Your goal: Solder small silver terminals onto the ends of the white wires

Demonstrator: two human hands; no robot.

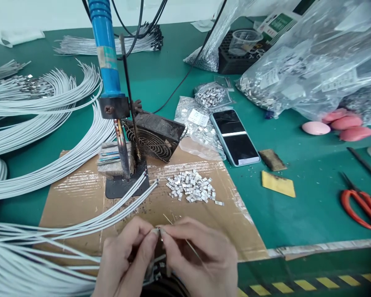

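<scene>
My left hand (pixel 125 258) and my right hand (pixel 204 258) meet at the front edge of a cardboard sheet (pixel 80 194). Their fingertips are pinched together on a small metal clip (pixel 158 229) and the end of a thin wire. White cables (pixel 123 206) run from the left across the cardboard toward my hands. Just beyond my fingers lies a pile of small metal clips (pixel 193 187). A blue-handled soldering iron (pixel 106 62) stands upright in a black holder (pixel 125 185) behind the cables.
A small black fan (pixel 153 138) leans behind the iron. A phone (pixel 234 137) lies right of it, with bags of metal parts (pixel 309 62) beyond. Red scissors (pixel 363 204), yellow sponge pieces (pixel 278 183) and pink objects (pixel 348 123) sit at right. Bundles of white cables (pixel 34 107) fill the left.
</scene>
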